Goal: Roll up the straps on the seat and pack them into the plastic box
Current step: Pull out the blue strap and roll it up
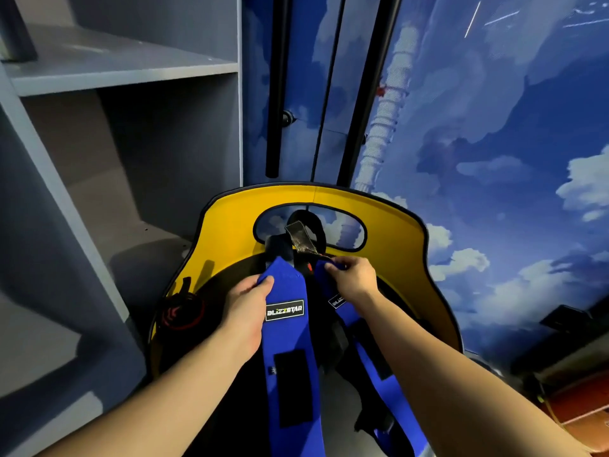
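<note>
A yellow racing seat (389,225) with a black centre stands in front of me. Two wide blue straps hang down its back. My left hand (247,311) grips the left strap (290,341) near its top, beside its BLIZZSTAR label. My right hand (354,278) pinches the upper end of the right strap (349,318), just below the seat's head opening. Black webbing and a clear-wrapped piece (300,239) pass through that opening. No plastic box is in view.
A grey shelf unit (125,70) stands close on the left. A wall with a blue sky print (494,143) and black vertical poles (276,94) is behind the seat. A black and red round knob (181,311) sits at the seat's left side.
</note>
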